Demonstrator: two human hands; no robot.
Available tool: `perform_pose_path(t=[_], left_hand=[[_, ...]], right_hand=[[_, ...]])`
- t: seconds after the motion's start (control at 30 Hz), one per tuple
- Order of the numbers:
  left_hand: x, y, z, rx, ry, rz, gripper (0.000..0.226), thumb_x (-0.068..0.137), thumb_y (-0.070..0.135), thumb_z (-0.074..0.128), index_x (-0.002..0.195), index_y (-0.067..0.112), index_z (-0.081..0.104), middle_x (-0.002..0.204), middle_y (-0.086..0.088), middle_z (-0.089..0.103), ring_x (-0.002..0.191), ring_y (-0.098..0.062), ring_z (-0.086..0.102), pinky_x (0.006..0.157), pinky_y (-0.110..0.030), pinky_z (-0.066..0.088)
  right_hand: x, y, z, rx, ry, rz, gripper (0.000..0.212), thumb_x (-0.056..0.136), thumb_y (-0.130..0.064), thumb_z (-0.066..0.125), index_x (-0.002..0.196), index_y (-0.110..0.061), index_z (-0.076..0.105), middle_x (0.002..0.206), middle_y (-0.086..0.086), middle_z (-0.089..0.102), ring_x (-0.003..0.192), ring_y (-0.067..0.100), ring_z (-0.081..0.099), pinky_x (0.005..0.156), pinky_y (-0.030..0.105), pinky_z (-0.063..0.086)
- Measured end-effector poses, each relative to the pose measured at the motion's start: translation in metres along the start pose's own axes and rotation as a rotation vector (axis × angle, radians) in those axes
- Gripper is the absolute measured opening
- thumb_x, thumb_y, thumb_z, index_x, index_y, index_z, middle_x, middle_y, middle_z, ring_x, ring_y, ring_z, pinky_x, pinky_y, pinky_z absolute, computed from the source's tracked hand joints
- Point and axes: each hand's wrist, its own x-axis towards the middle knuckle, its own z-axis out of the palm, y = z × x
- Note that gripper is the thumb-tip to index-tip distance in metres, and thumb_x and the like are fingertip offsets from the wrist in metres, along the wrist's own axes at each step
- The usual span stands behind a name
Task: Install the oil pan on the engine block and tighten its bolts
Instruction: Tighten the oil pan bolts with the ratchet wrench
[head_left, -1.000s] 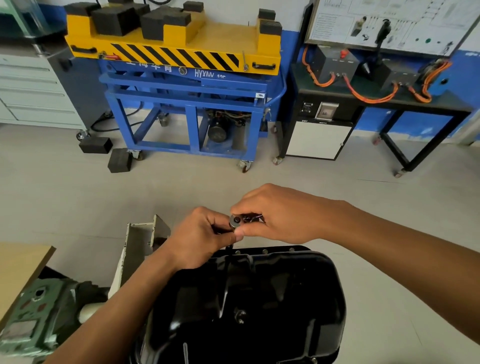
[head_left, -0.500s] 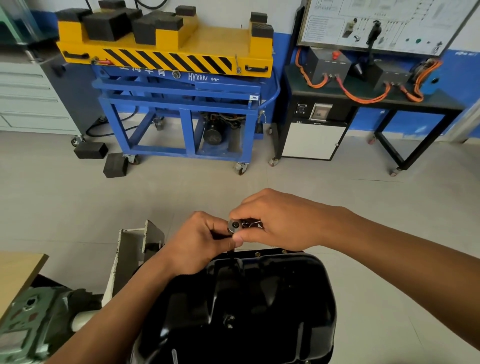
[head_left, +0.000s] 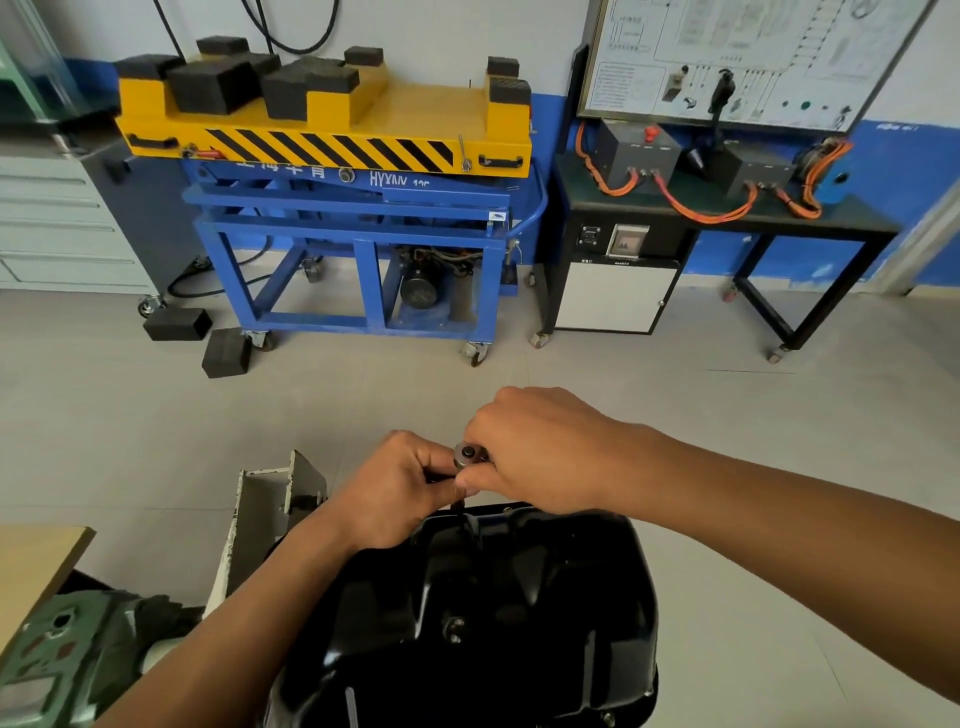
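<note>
Floor (head_left: 623, 415): black blocks (head_left: 226, 352), wheeled blue cart (head_left: 363, 228).

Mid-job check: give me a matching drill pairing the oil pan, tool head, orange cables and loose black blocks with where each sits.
1 oil pan
2 tool head
3 orange cables
4 loose black blocks

A on the floor, left of the blue cart
B on the black bench
C held between left hand and right hand
D below both hands, bottom of view

Pairs: 1-D, 2-C, 3-B, 4-A

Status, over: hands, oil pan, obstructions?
Left hand and right hand both grip the ratchet. Oil pan below, tool at its far rim. No obstruction seen.
</note>
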Motion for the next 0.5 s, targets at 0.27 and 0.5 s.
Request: perform_pose_path(t=[0.27, 0.5], left_hand=[[0.0, -0.001, 0.001, 0.006, 0.081, -0.061, 0.007, 0.086, 0.001, 0.074, 0.089, 0.004, 0.08, 0.09, -0.001, 0.078, 0.09, -0.011, 0.073, 0.09, -0.028, 0.056], [-0.001, 0.003, 0.003, 0.095, 0.046, 0.011, 0.026, 0.088, 0.027, 0.073, 0.08, 0.003, 0.077, 0.07, -0.003, 0.061, 0.069, -0.013, 0.043, 0.064, -0.033, 0.041]], right_hand=[[0.019, -0.007, -0.026, -0.513, -0.035, -0.372, 0.021, 0.097, -0.016, 0.049, 0.095, -0.026, 0.067, 0.08, -0.005, 0.057, 0.086, 0.021, 0.059, 0.066, 0.028, 0.043], [0.003, -0.004, -0.008, -0.16, -0.027, -0.067, 0.034, 0.094, -0.042, 0.063, 0.074, -0.015, 0.059, 0.063, -0.002, 0.043, 0.057, 0.021, 0.048, 0.049, 0.031, 0.031]])
